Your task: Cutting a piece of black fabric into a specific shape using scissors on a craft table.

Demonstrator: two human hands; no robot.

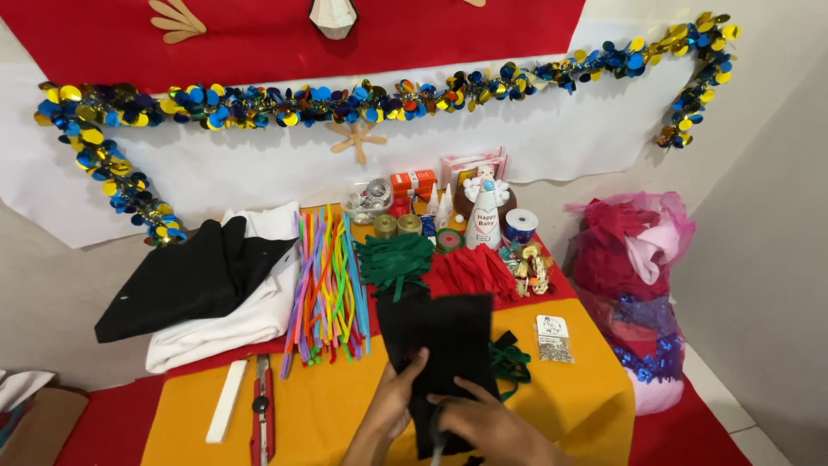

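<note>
Pale wall (pixel 776 198) standing behind, white paper sheet (pixel 259 173) hanging across it under a red panel (pixel 414 34), blue-and-gold tinsel garland (pixel 345 102) draping along the sheet, yellow-covered table (pixel 586 380) sitting below, red floor covering (pixel 690 436) spreading beside white tiles (pixel 733 414).

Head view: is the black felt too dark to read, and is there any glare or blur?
Head view: even indoor light, no harsh glare; black felt shows almost no surface detail; left hand and right hand slightly soft at the bottom edge; tinsel garland bows, suggesting wide-angle distortion.
</note>
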